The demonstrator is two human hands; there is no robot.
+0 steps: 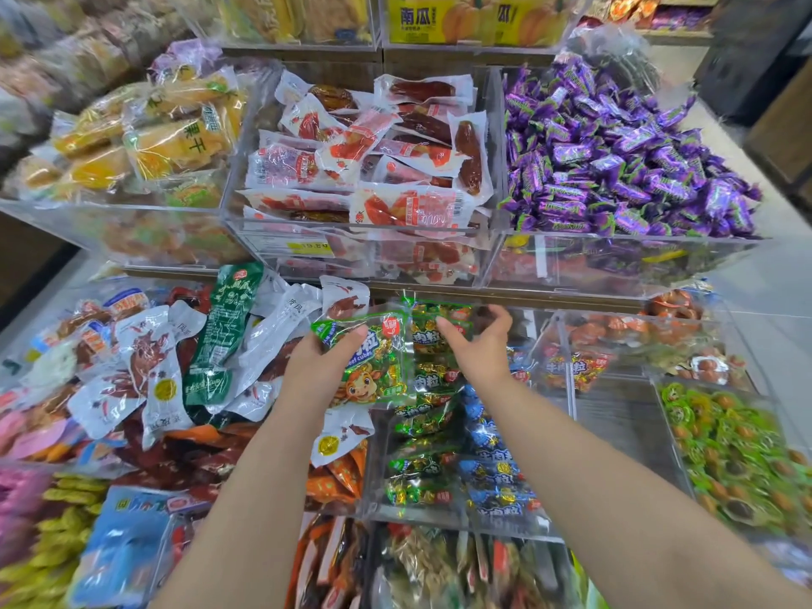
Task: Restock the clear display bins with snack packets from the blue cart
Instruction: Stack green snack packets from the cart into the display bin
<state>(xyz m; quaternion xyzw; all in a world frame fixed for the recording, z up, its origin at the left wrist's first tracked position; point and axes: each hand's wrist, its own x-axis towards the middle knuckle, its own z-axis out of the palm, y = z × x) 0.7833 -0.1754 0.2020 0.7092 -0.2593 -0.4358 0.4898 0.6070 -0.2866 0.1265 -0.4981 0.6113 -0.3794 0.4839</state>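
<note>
My left hand (323, 358) grips a green beef-cube snack packet (373, 362) by its left edge, holding it over the clear display bin (439, 518) in the middle of the lower shelf. That bin holds green packets on its left side and blue packets (496, 468) on its right. My right hand (481, 342) reaches into the back of the same bin with fingers curled over the stacked green packets (433, 340); whether it holds one is unclear. The blue cart is out of view.
The upper shelf has bins of yellow dried fruit (171, 129), red-and-white packets (373, 156) and purple candies (615, 156). Left of the middle bin lie loose white, green and red packets (154, 367). An almost bare bin (624, 428) and green-wrapped sweets (725, 450) sit to the right.
</note>
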